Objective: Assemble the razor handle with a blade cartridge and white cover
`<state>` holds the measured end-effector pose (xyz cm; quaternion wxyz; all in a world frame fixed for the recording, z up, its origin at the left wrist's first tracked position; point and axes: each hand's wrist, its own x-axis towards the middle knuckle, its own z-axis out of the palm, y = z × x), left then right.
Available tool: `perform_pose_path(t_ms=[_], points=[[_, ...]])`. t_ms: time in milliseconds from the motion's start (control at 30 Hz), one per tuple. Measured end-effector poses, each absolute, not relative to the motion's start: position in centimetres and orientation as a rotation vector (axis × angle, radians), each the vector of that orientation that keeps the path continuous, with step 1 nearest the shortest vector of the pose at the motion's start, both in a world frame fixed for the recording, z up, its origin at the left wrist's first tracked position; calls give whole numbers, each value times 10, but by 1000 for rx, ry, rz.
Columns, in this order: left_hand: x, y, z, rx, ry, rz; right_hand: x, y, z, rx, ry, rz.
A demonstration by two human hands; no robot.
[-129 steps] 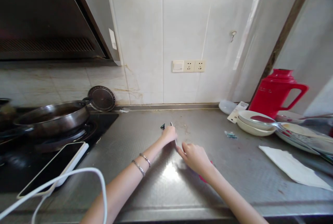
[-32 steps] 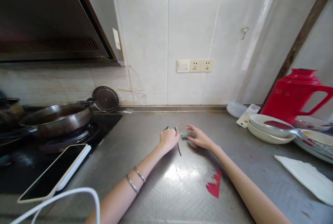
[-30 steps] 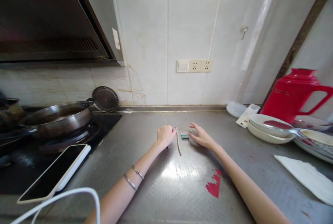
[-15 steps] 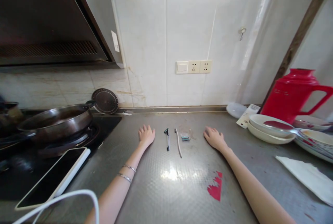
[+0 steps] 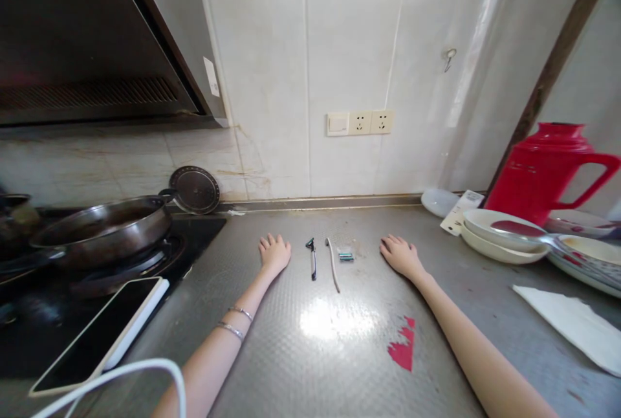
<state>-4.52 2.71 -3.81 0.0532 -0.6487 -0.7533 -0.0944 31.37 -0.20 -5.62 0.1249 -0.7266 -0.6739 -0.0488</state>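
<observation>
Both hands rest palm down on the metal countertop [image 5: 291,366]. My left hand [image 5: 275,253] lies flat with its fingers spread, left of a razor handle [image 5: 313,259] that has a dark top end. To the right of that handle is a second, pale, thin handle [image 5: 333,266], slightly curved. Beside it sits a small teal-and-dark razor cartridge [image 5: 346,257]. My right hand [image 5: 400,255], also flat and open, is to the right of the cartridge and apart from it. Neither hand touches these pieces.
Left are a stove with a steel pan [image 5: 104,224], a phone [image 5: 99,337] and a white cable [image 5: 145,364]. Right stand a red thermos jug [image 5: 543,172], stacked bowls [image 5: 502,244] and a white paper sheet [image 5: 567,324]. A torn red piece [image 5: 402,348] lies in front.
The view has shifted very slightly. Both hands and the razor pieces stay where they were on the countertop.
</observation>
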Motion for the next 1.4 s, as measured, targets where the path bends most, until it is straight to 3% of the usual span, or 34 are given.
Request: perform_pose_path(t_ms=[400, 567, 733, 867, 1400], points=[[-44, 26, -35, -1987, -2276, -336, 313, -4, -54, -2112, -1963, -147], [-28, 8, -7, -2129, -1951, -427, 314, -4, -54, -2112, -1960, -140], [6, -18, 21, -2326, -1803, -305, 314, -4, -53, -2104, -1964, -145], [25, -34, 16, -2457, -1857, -84, 314, -4, -53, -2106, -1967, -140], [24, -35, 0, -2469, -1962, -235, 314, -3, -54, -2116, -1945, -106]])
